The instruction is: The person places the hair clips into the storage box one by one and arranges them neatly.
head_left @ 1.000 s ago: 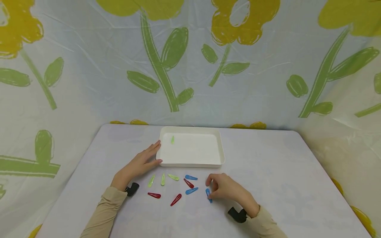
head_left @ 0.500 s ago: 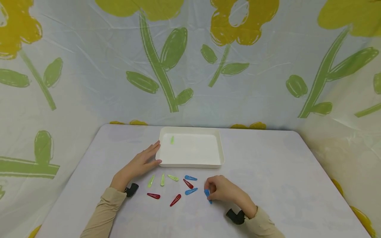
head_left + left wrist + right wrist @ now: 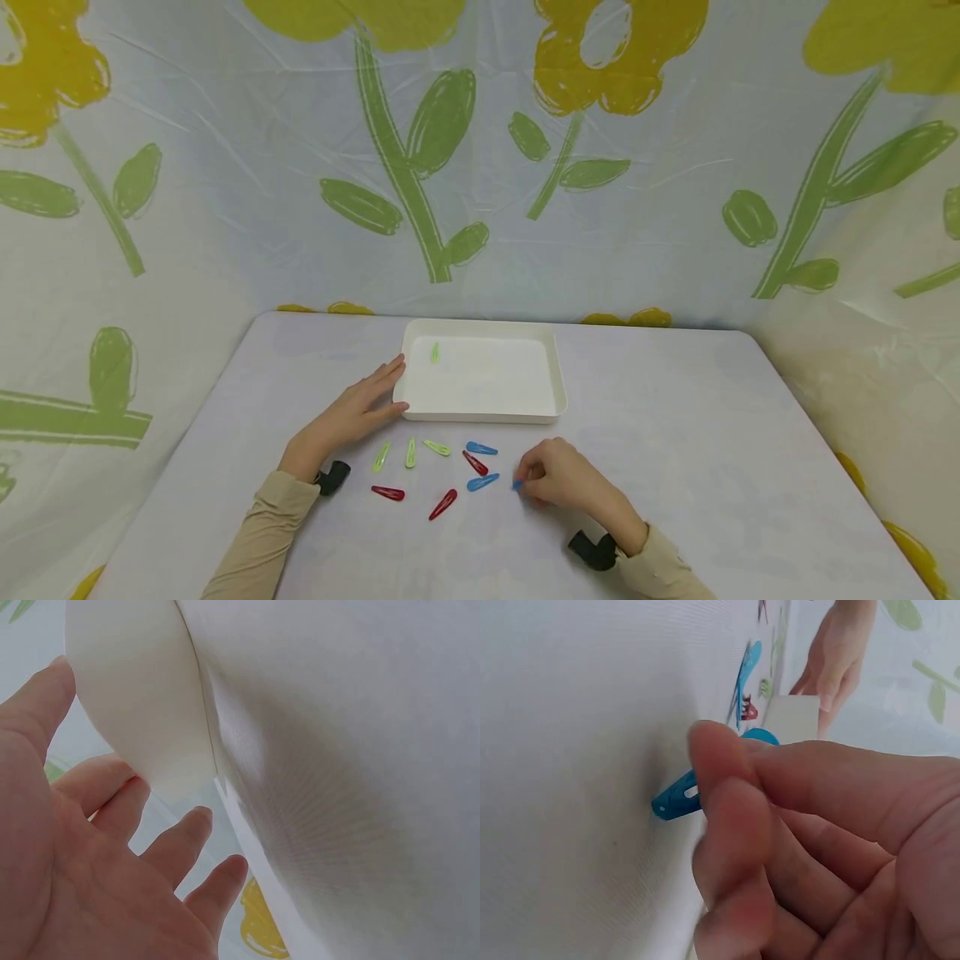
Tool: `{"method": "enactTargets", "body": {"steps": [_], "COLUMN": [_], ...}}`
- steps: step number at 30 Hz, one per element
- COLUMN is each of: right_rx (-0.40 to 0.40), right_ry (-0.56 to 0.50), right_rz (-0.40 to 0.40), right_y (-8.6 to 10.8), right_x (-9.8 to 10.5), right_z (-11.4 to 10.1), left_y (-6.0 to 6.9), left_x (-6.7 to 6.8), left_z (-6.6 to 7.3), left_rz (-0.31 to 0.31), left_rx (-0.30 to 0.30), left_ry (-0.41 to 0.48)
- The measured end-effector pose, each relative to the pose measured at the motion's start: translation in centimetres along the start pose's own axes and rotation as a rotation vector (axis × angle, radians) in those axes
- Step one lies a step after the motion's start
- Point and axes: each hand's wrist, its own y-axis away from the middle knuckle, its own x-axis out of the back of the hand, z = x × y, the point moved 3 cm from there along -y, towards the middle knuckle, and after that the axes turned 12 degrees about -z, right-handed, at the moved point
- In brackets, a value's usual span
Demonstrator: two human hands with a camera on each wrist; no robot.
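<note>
Between thumb and fingertips, my right hand [image 3: 566, 477] pinches a blue snap hair clip [image 3: 676, 799]; its two ends stick out past the fingers in the right wrist view. My left hand [image 3: 352, 414] touches the left side of a white tray [image 3: 480, 417] with its fingers extended. In the left wrist view the fingertips meet the tray's wall [image 3: 142, 697]. One green hair clip [image 3: 435, 352] lies inside the tray at its left. In front of the tray lie green clips [image 3: 410, 452], red clips [image 3: 443, 504] and two other blue clips [image 3: 482, 482].
All this stands on a pale table [image 3: 660, 417] with rounded far corners. Behind it hangs a flower-printed cloth [image 3: 637, 250], which also covers both sides. A black wrist camera [image 3: 594, 550] sits under the right wrist.
My right hand has picked at the blue hair clip on the table and now pinches it, turned so that only a small end shows from above. The left hand stays on the tray.
</note>
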Motion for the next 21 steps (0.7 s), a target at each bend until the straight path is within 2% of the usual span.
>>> {"method": "enactTargets", "body": {"steps": [4, 12, 17, 21], "right_rx": [-0.012, -0.098, -0.093, -0.087], "right_ry": [-0.005, -0.08, -0.077, -0.114], "right_rz": [0.006, 0.004, 0.016, 0.004], "right_y": [0.14, 0.39, 0.44, 0.35], "right_x": [0.27, 0.12, 0.18, 0.2], "right_z": [-0.29, -0.13, -0.21, -0.14], "left_y": [0.08, 0.1, 0.04, -0.01], "left_x": [0.04, -0.01, 0.07, 0.07], "left_z": [0.19, 0.19, 0.19, 0.15], "left_rz": [-0.003, -0.009, -0.005, -0.004], "left_rx": [-0.001, 0.001, -0.005, -0.007], "left_ry": [0.006, 0.008, 0.007, 0.002]}}
